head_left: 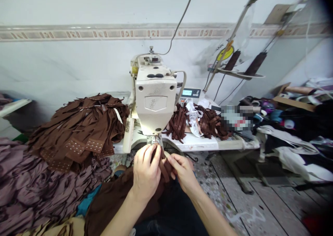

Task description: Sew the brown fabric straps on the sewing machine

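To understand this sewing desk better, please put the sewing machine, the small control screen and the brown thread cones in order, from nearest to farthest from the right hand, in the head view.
From the right hand:
1. Sewing machine: ahead, slightly to the left.
2. Control screen: ahead, behind the machine's right side.
3. Brown thread cones: farthest, on a stand to the right.

A narrow brown fabric strip, doubled and hanging nearly upright, just in front of the white sewing machine.
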`<action>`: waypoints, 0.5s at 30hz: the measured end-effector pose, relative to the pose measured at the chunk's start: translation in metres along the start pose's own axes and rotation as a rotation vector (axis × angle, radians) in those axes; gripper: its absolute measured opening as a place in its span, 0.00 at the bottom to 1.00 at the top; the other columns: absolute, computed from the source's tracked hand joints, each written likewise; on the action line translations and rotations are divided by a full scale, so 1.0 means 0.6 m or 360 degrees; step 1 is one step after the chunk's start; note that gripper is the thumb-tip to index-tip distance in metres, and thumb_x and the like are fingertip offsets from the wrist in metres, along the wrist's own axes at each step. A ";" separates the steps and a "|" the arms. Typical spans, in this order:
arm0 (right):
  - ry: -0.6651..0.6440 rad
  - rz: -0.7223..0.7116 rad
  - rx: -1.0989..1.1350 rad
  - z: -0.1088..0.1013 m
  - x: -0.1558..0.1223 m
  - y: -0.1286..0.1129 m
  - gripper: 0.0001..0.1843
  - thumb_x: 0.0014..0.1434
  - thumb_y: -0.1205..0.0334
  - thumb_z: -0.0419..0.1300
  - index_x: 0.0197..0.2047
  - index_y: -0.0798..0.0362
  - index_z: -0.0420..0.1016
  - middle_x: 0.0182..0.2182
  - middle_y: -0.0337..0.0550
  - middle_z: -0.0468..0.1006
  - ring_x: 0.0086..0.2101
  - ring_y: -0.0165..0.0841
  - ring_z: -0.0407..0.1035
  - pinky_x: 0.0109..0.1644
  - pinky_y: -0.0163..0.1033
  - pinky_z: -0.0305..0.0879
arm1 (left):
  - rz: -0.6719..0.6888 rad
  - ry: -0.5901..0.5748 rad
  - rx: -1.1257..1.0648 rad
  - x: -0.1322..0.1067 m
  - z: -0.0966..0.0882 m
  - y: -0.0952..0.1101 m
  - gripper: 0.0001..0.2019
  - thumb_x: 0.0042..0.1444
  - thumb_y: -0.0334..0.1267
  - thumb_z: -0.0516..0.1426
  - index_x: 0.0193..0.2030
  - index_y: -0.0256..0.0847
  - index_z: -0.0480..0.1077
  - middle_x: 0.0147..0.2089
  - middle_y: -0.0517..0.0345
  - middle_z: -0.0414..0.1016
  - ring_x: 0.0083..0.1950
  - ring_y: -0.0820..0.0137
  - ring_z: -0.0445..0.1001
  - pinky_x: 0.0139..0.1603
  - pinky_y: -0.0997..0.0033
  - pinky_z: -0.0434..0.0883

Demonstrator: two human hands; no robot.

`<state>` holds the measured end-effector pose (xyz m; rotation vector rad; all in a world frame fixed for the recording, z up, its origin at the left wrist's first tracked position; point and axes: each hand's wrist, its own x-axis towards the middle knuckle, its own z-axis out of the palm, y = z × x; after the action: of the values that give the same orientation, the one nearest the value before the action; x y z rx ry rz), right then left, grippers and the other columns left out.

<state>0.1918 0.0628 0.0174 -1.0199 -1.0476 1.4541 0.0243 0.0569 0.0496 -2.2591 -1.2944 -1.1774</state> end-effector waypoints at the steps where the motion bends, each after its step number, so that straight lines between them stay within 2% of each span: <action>1: 0.0049 0.0025 0.0027 -0.001 0.000 0.001 0.29 0.61 0.34 0.70 0.29 0.54 0.76 0.20 0.33 0.65 0.18 0.25 0.55 0.18 0.30 0.52 | -0.0021 -0.0016 -0.0048 -0.001 -0.003 0.000 0.27 0.68 0.23 0.53 0.72 0.40 0.69 0.63 0.41 0.78 0.66 0.53 0.74 0.65 0.47 0.76; 3: 0.0149 0.0057 0.0026 -0.005 0.000 0.002 0.31 0.59 0.33 0.71 0.27 0.53 0.75 0.21 0.32 0.62 0.19 0.25 0.52 0.18 0.31 0.50 | -0.0067 -0.0057 -0.0167 -0.003 -0.011 -0.001 0.29 0.68 0.21 0.52 0.74 0.42 0.67 0.65 0.42 0.75 0.69 0.55 0.73 0.67 0.49 0.76; 6: 0.0273 -0.0025 -0.0155 -0.011 -0.007 0.002 0.29 0.60 0.33 0.70 0.30 0.53 0.76 0.22 0.34 0.64 0.21 0.27 0.55 0.21 0.34 0.53 | -0.0162 -0.0075 -0.0295 -0.012 -0.030 -0.004 0.28 0.70 0.23 0.53 0.73 0.48 0.67 0.67 0.43 0.73 0.70 0.56 0.72 0.68 0.48 0.76; 8: 0.0404 -0.0153 -0.0289 -0.010 -0.015 0.002 0.28 0.62 0.33 0.69 0.32 0.52 0.77 0.23 0.36 0.68 0.21 0.29 0.56 0.23 0.35 0.55 | -0.0306 -0.0059 -0.0362 -0.020 -0.043 -0.010 0.25 0.71 0.28 0.56 0.72 0.49 0.69 0.66 0.44 0.74 0.68 0.56 0.74 0.67 0.49 0.76; 10: 0.0485 -0.0242 -0.0350 -0.003 -0.024 0.003 0.29 0.64 0.33 0.67 0.31 0.51 0.76 0.25 0.38 0.72 0.20 0.28 0.57 0.23 0.36 0.55 | -0.0544 -0.0081 -0.0488 -0.025 -0.053 -0.019 0.19 0.71 0.35 0.59 0.67 0.46 0.71 0.61 0.45 0.78 0.63 0.57 0.78 0.62 0.54 0.78; 11: 0.0457 -0.0250 -0.0357 0.002 -0.027 0.004 0.30 0.64 0.32 0.66 0.30 0.51 0.75 0.25 0.38 0.72 0.20 0.28 0.57 0.23 0.36 0.55 | -0.0691 -0.0118 -0.0576 -0.025 -0.057 -0.024 0.17 0.71 0.39 0.60 0.64 0.44 0.73 0.56 0.47 0.80 0.58 0.58 0.81 0.58 0.57 0.80; 13: 0.0269 -0.0196 -0.0331 0.017 -0.032 0.006 0.30 0.65 0.31 0.64 0.29 0.51 0.72 0.26 0.37 0.71 0.19 0.27 0.61 0.23 0.36 0.57 | -0.0972 -0.0248 -0.0806 -0.020 -0.061 -0.036 0.13 0.71 0.46 0.60 0.55 0.42 0.76 0.46 0.52 0.82 0.48 0.62 0.82 0.49 0.65 0.80; 15: 0.0052 -0.0102 -0.0259 0.032 -0.033 0.008 0.30 0.63 0.30 0.65 0.30 0.50 0.68 0.26 0.33 0.69 0.18 0.27 0.66 0.22 0.34 0.58 | -0.1163 -0.0388 -0.1085 -0.011 -0.059 -0.045 0.16 0.71 0.52 0.58 0.48 0.41 0.77 0.40 0.56 0.81 0.41 0.66 0.80 0.43 0.70 0.78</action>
<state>0.1743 0.0410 0.0189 -1.1115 -1.1791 1.3129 -0.0176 0.0474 0.0628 -2.4908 -2.2060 -1.8507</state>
